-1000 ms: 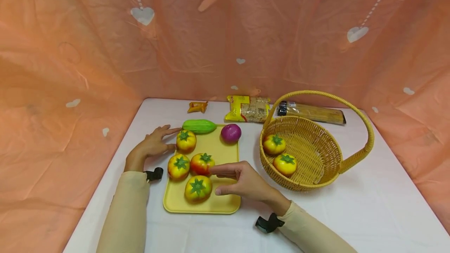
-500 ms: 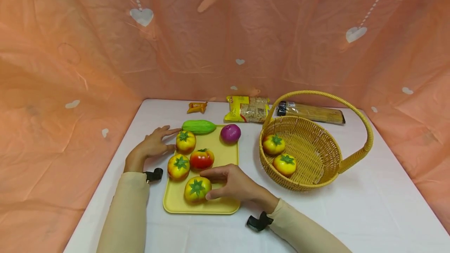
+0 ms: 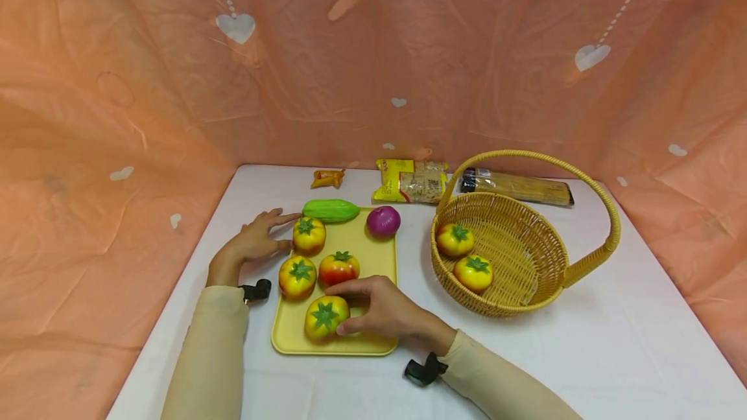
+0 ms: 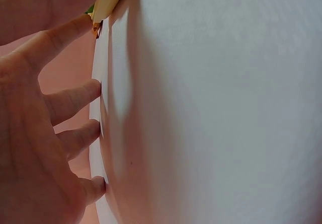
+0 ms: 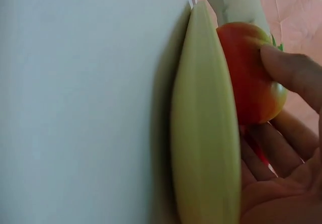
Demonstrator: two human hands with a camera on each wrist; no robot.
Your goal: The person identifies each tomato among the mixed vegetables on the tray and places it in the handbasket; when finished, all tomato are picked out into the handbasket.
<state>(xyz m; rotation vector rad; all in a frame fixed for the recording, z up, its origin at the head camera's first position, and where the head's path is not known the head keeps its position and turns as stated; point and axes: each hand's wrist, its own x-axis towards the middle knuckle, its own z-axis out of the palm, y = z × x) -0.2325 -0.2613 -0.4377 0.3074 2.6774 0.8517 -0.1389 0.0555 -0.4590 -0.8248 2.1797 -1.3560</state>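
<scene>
Step in hand (judged): grasping the nearest tomato [image 3: 323,320], which sits on the tray [image 3: 373,343], toward the left edge of the desk [image 3: 327,387]. Right hand [image 3: 387,310]: thumb and fingers clamped on that tomato. Left hand [image 3: 252,243]: fingers spread apart at the tray's left rim. Next move, by inference: secure the grip, then lift vertically, clear of the red-sided tomato [image 3: 340,270] just behind.
</scene>
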